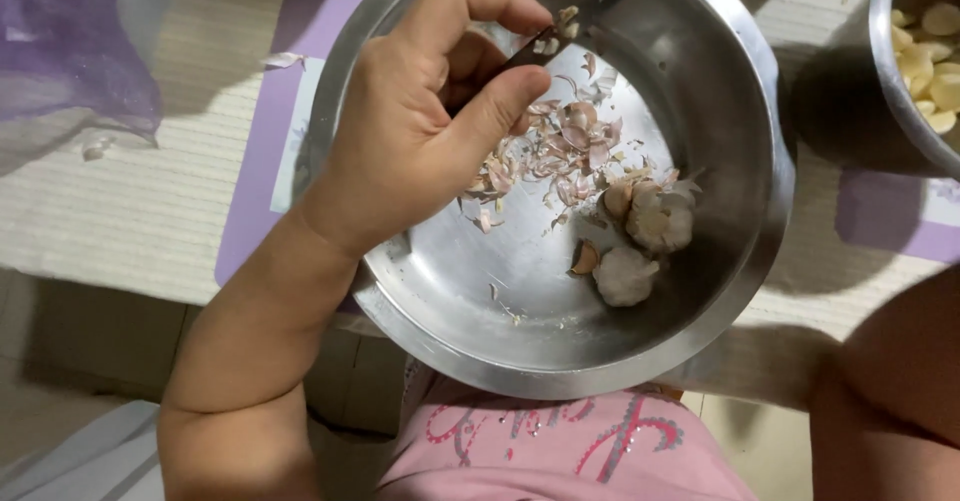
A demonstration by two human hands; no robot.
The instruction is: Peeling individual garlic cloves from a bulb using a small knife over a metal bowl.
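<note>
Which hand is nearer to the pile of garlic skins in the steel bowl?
Left. The left hand hovers just beside the garlic skins inside the steel bowl; the right hand is out of view.

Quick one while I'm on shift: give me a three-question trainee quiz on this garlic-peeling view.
1. True or false: the left hand is over the big steel bowl, pinching near a dark knife blade.
2. Where do the unpeeled garlic pieces lie in that bowl?
A. on the purple mat
B. on the bowl's bottom, right of the pile of papery skins
C. in the hand
3. Fill in: the peeled cloves sit in a second bowl at the picture's upper ____ edge.

Key: 1 true; 2 B; 3 right. The right hand itself is not in view.
</note>
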